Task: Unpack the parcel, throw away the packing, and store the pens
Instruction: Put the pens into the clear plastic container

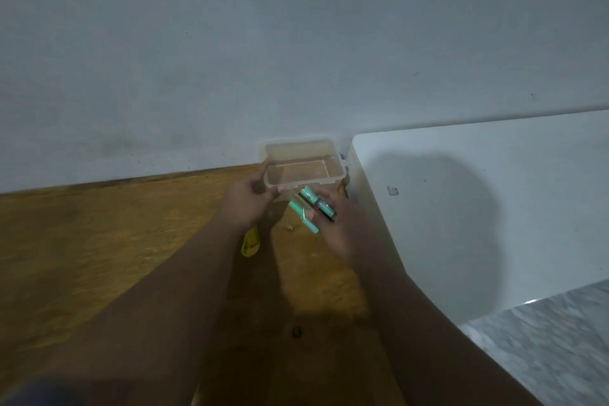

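Note:
A clear plastic box (pixel 301 145) without a lid stands on the wooden table by the wall; it looks empty. My left hand (pixel 247 199) grips its near left corner. My right hand (pixel 339 224) hovers just in front of the box's near right side and holds a few pens (pixel 311 206) with mint-green caps and dark barrels. The pens point toward the box and are outside it.
A yellow object (pixel 251 242) lies on the wooden table (pixel 99 241), partly hidden under my left forearm. A white appliance or cabinet (pixel 478 208) stands close to the right of the box. A small dark speck (pixel 296 332) lies on the table nearer to me.

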